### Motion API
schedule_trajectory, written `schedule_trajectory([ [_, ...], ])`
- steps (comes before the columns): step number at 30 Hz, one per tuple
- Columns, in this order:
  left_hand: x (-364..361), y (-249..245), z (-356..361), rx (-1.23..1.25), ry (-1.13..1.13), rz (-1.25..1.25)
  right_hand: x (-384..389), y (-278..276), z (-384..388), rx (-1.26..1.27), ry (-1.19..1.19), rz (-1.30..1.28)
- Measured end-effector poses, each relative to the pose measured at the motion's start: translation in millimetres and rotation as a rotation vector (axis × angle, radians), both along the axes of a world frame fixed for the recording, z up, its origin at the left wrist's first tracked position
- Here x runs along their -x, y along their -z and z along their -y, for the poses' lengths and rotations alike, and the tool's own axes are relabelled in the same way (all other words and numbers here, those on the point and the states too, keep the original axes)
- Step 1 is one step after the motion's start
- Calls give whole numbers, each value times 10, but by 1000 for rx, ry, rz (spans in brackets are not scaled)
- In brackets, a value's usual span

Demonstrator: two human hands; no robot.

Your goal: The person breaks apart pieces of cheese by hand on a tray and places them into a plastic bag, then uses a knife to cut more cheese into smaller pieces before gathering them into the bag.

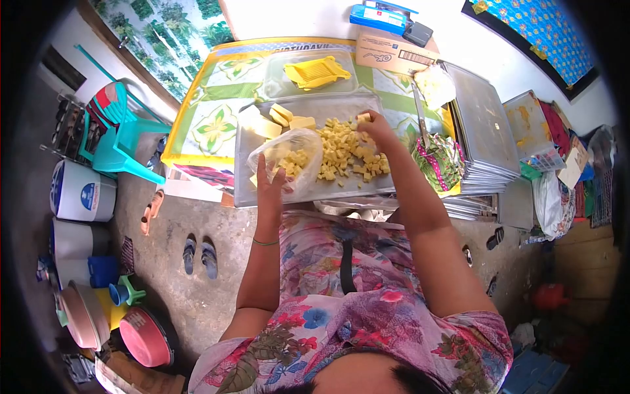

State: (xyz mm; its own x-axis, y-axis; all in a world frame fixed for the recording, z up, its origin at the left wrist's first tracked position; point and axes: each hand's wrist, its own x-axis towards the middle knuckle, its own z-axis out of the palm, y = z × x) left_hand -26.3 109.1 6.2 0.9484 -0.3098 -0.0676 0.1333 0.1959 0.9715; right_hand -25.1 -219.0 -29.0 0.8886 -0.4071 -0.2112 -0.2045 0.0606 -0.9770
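On a metal tray (244, 190) lies a loose heap of small yellow cubes (338, 150) that look like cheese. Larger pale yellow blocks (262, 126) sit at the tray's far left. My left hand (270, 180) is closed on the side of a clear plastic bag (307, 146), which rests on the tray, mouth open, with more cubes inside. Over the right part of the heap, my right hand (375, 128) has its fingers pinched around a piece of the same yellow food. Its fingertips show only in part.
Behind the tray, a clear lidded container (275, 82) bears a yellow wrapper (318, 71). A knife (420, 118) and patterned cloth (438, 161) lie right, beside stacked metal trays (482, 125). A cardboard box (394, 51) stands at the back; a green chair (125, 144) is left.
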Motion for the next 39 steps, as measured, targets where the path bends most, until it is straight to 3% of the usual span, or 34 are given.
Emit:
schedule_trajectory([
  [3, -20, 31, 48, 66, -4, -7, -73, -388, -441, -289, -23, 212],
  [7, -5, -72, 138, 53, -54, -17, -192, -718, -1269, -296, -148, 374],
  [9, 0, -147, 155, 57, -86, -23, -244, -653, -1573, 150, -264, 362],
  [12, -61, -231, 126, 37, -134, 24, -314, -387, -1715, 537, -558, 188],
  [13, -88, -288, 82, -48, -93, 29, -316, -329, -1703, 559, -566, 167],
  [17, -245, -580, 67, -170, -24, 94, -300, -315, -1506, 640, -576, 180],
  [18, -291, -676, 122, -95, 4, 123, -298, -391, -1422, 657, -570, 209],
  [20, -405, -897, 257, 54, 67, 186, -232, -719, -1256, 723, -611, 143],
  [24, -552, -1594, 577, 97, 245, 231, -100, -1481, -802, 931, -668, 74],
  [29, -742, -2109, 1083, 169, 359, 304, -2, -2188, -295, 1137, -527, 96],
  [35, -930, -1980, 1747, 160, 348, 415, -127, -2162, 236, 1185, -271, -38],
  [39, -1166, -1390, 2173, 101, 311, 352, -207, -1669, 650, 1138, -228, 23],
])
